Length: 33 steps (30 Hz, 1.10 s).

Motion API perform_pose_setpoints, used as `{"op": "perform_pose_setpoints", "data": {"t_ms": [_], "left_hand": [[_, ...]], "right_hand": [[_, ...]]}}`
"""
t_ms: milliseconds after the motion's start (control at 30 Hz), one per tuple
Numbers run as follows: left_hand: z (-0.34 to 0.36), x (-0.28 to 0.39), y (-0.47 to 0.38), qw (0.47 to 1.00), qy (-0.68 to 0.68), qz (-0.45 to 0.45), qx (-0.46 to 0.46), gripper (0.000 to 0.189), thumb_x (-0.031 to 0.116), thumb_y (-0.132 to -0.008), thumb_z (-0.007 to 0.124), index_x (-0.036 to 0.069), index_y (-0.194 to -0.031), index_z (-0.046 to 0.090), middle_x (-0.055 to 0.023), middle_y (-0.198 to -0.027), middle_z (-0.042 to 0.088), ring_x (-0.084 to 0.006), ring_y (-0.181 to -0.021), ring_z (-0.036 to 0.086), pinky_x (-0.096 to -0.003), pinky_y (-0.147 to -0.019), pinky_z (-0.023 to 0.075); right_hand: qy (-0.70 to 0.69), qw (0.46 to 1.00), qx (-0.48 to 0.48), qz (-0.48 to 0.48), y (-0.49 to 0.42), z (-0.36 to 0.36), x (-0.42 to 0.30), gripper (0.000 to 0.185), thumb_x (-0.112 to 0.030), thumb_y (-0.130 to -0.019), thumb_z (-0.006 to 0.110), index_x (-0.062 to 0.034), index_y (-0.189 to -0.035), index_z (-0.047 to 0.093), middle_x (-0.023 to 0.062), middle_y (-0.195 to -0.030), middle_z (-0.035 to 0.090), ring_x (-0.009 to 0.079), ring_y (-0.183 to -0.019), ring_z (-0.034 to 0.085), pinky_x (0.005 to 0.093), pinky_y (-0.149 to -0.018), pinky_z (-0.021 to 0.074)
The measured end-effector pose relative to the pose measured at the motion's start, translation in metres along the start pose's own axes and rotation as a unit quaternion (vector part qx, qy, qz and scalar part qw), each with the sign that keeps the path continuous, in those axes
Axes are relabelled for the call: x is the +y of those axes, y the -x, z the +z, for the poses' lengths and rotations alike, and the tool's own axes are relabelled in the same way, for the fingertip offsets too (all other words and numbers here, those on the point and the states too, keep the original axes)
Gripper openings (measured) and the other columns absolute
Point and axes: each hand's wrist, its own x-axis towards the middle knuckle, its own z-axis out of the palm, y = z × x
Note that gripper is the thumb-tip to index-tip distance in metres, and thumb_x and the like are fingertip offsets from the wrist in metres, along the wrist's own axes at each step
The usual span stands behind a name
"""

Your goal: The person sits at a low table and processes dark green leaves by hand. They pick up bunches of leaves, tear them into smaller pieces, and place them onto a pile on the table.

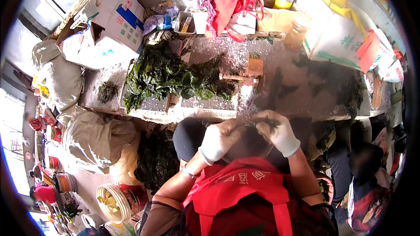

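My left hand (222, 139), in a white glove with darker fingertips, is held over my lap with its fingers curled. Close to its right, my right hand (277, 132), gloved alike, pinches a small dark green piece of what looks like seaweed (272, 123). That piece stretches between the hands; whether the left fingers grip it too, I cannot tell. Beyond the hands, a heap of dark green leafy seaweed (177, 75) lies on the worktable (206, 105), left of centre. A small wooden block (255, 67) with a wooden bar (233, 77) stands near the table's middle, among white granules.
A cardboard box (111, 26) stands at the back left, a white box (338, 36) at the back right. An amber jar (297, 32) is beside it. A small dark tangle (107, 91) lies far left. Sacks (98, 137) and a bucket (113, 203) are at left; a person (364, 160) sits at right.
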Motion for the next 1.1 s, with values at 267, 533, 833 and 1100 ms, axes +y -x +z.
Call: {"op": "perform_pose_setpoints", "data": {"t_ms": [267, 533, 833, 1100], "left_hand": [[-0.008, -0.029, -0.076, 0.995, -0.033, -0.006, 0.092, 0.019, 0.02, -0.092, 0.064, 0.005, -0.103, 0.07, -0.0154, -0.083, 0.07, -0.0278, -0.073, 0.069, -0.0345, -0.066, 0.0528], [0.004, -0.082, -0.103, 0.988, -0.031, -0.038, 0.146, 0.023, 0.023, -0.093, 0.061, 0.004, -0.103, 0.07, -0.0191, -0.093, 0.07, -0.0331, -0.083, 0.069, -0.0368, -0.072, 0.053], [-0.02, -0.088, -0.048, 0.992, 0.013, -0.08, 0.098, 0.024, 0.017, -0.092, 0.06, -0.003, -0.102, 0.068, -0.0163, -0.093, 0.069, -0.0226, -0.082, 0.065, -0.0321, -0.075, 0.0498], [-0.007, -0.046, 0.01, 0.988, 0.095, -0.009, 0.119, 0.017, 0.012, -0.096, 0.058, 0.0, -0.094, 0.069, 0.0031, -0.064, 0.052, -0.005, -0.055, 0.043, -0.0234, -0.05, 0.0352]], "right_hand": [[0.19, 0.959, 0.195, -0.076, -0.063, -0.016, 0.003, 0.012, -0.009, -0.092, 0.065, 0.0017, -0.089, 0.061, 0.0087, -0.067, 0.063, 0.0105, -0.063, 0.061, 0.0288, -0.058, 0.0485], [0.416, 0.855, 0.287, -0.119, -0.1, -0.023, 0.043, 0.022, -0.018, -0.082, 0.067, -0.0014, -0.097, 0.067, 0.0218, -0.079, 0.066, 0.0411, -0.08, 0.066, 0.0484, -0.072, 0.0509], [0.677, 0.627, 0.385, -0.007, -0.005, -0.001, 0.05, 0.016, -0.02, -0.085, 0.061, -0.0114, -0.096, 0.068, 0.0167, -0.096, 0.065, 0.0328, -0.093, 0.063, 0.0432, -0.077, 0.0511], [0.634, 0.706, -0.314, 0.029, 0.058, 0.06, 0.192, 0.024, -0.02, -0.086, 0.055, -0.011, -0.093, 0.076, 0.0148, -0.102, 0.073, 0.0303, -0.095, 0.071, 0.0445, -0.079, 0.0549]]}}
